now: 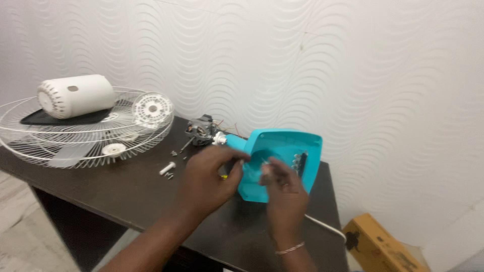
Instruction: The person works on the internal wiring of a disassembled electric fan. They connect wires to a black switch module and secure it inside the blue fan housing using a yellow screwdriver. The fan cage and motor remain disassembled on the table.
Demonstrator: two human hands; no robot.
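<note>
Lying near the dark worktop's point(126, 194) right end, the turquoise fan base shell point(282, 156) has both hands inside it, left hand point(209, 176) gripping its neck, right hand point(282, 189) fingers pinched on thin wires, with the wire fan guard point(75, 136) well apart.

The fan base point(282, 161) lies on the table point(126, 196) under both hands; motor point(200, 130) behind them, wire grilles point(85, 136) far left, cardboard box point(378, 247) right.
</note>
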